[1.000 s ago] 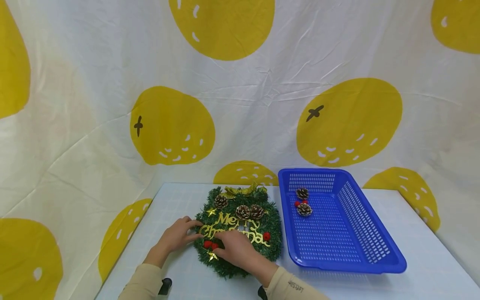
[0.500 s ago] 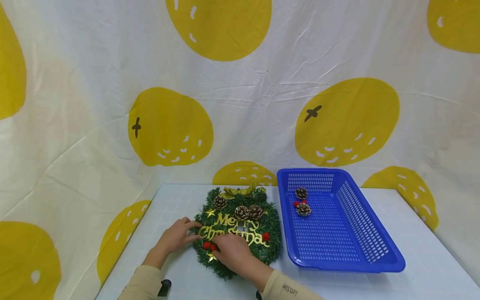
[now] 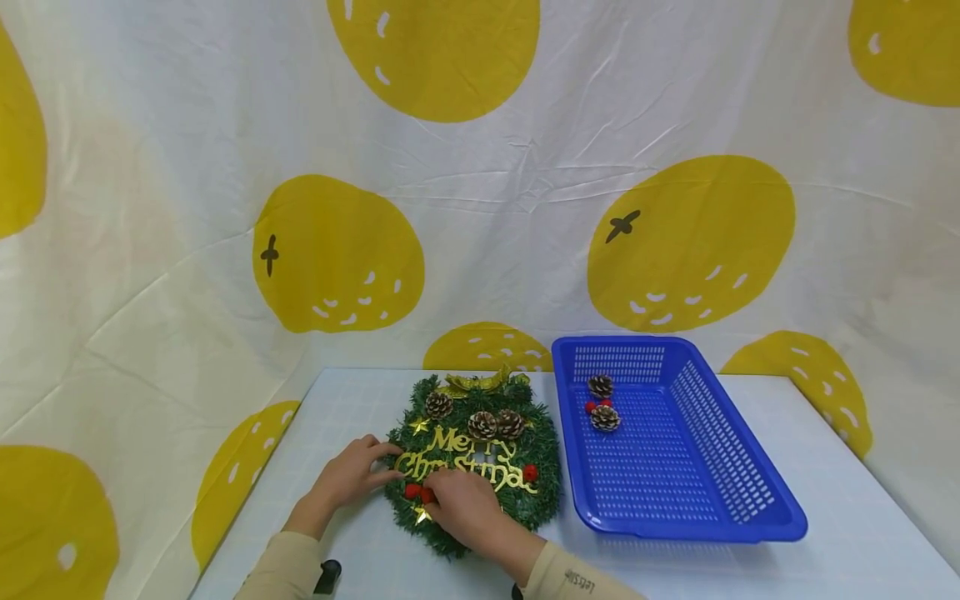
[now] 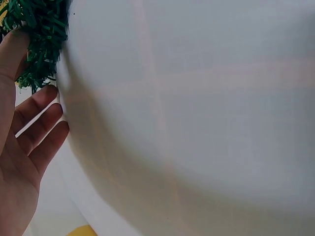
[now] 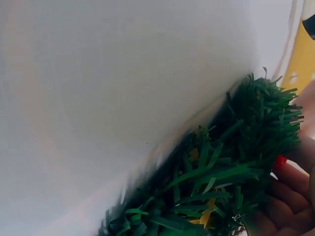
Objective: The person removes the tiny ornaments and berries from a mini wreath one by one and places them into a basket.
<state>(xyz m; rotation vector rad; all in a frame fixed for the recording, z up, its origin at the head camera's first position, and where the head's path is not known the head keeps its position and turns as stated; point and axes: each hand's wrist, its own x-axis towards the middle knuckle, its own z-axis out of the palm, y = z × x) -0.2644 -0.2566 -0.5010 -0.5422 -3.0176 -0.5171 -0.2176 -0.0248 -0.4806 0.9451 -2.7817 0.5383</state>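
A green Christmas wreath [image 3: 551,450] lies on the table, bearing gold "Merry Christmas" lettering [image 3: 450,439], pinecones [image 3: 482,426], gold stars [image 3: 420,426] and a gold bow [image 3: 480,382]. My left hand [image 3: 354,473] holds the wreath's left edge between thumb and index finger; in the left wrist view its other fingers [image 4: 47,145] extend beside the greenery. Over the lower left part, my right hand [image 3: 465,504] has curled fingers and pinches at a pair of red berries [image 3: 412,491]. A speck of red berry [image 5: 280,161] shows at its fingertips in the right wrist view.
A blue plastic basket [image 3: 750,533] stands right of the wreath, holding two pinecones [image 3: 604,417] and red berries [image 3: 590,407]. Behind the white table [image 3: 360,387] hangs a curtain [image 3: 495,250] printed with yellow fruit.
The right hand has shifted slightly leftward and its fingers have closed in around the red berries. The left hand keeps its place on the wreath. The whole view has drifted a little.
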